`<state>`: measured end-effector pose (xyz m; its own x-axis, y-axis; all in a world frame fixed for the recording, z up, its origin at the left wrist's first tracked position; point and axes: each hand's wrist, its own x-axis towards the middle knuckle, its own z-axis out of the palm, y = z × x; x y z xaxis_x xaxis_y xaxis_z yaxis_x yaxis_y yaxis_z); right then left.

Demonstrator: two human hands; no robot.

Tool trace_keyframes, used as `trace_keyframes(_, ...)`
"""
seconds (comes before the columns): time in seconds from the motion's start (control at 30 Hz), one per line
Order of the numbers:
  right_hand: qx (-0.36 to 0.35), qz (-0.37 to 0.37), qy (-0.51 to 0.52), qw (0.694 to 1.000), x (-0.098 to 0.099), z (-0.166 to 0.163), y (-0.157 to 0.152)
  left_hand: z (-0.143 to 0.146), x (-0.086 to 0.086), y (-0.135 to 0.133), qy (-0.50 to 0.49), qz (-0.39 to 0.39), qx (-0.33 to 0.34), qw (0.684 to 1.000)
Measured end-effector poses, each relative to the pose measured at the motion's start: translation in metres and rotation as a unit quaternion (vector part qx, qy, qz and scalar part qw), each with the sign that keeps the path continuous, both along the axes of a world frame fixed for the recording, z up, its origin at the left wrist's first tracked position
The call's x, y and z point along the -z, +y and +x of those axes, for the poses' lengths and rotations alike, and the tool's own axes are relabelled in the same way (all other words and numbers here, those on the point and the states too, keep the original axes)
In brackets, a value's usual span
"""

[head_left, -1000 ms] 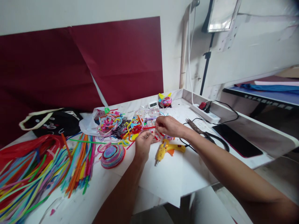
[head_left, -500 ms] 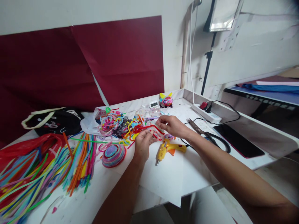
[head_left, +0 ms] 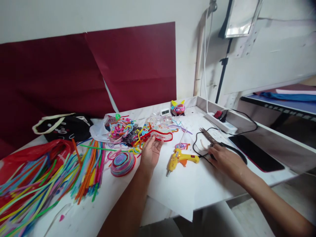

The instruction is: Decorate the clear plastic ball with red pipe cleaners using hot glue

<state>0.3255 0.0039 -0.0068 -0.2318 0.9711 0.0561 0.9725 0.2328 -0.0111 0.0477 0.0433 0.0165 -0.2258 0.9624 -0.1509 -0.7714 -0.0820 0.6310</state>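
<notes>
left hand [head_left: 150,153] flat and open on the counter [head_left: 116,197], fingertips touching the bent red pipe cleaner [head_left: 161,132], right hand [head_left: 223,160] curled over the scissors [head_left: 206,135] handles, grip unclear tbh, yellow glue gun [head_left: 181,159] between them

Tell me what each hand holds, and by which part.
Left hand lies open, fingertips at the bent red pipe cleaner, gripping nothing. Right hand covers the scissors at the handle end; grip unclear.
</notes>
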Motion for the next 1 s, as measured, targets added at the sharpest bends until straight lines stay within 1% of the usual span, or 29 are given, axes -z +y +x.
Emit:
trace_keyframes(0.07,0.005,-0.020,-0.006,1.000,0.007,0.005,-0.002,0.000,0.000,0.000,-0.010,-0.003,-0.001,1.000)
trace_keyframes(0.13,0.004,-0.025,-0.002,1.000,0.009,0.007,-0.003,-0.001,0.000,0.001,-0.016,-0.005,-0.002,1.000)
trace_keyframes(0.33,0.001,-0.005,-0.011,1.000,0.006,0.007,-0.009,-0.003,0.001,0.003,-0.021,-0.007,-0.016,1.000)
trace_keyframes(0.47,-0.004,0.008,0.003,1.000,0.012,0.004,-0.016,-0.002,0.003,0.003,-0.021,-0.008,-0.022,1.000)
trace_keyframes(0.57,-0.007,-0.010,0.014,1.000,0.015,0.002,-0.016,-0.001,0.003,0.002,-0.018,-0.004,-0.024,1.000)
trace_keyframes(0.67,0.009,-0.053,0.019,0.998,0.013,0.002,-0.012,-0.001,0.002,0.001,-0.013,0.000,-0.023,1.000)
trace_keyframes(0.77,0.016,-0.066,0.035,0.997,0.008,0.003,-0.008,-0.002,0.000,0.002,-0.012,0.001,-0.026,1.000)
trace_keyframes(0.9,0.022,-0.043,0.071,0.996,0.002,0.007,-0.009,-0.002,-0.001,0.003,-0.017,0.000,-0.029,0.999)
trace_keyframes(1.0,0.043,0.000,0.056,0.998,-0.005,0.011,-0.013,-0.001,-0.002,0.003,-0.020,-0.005,-0.026,0.999)
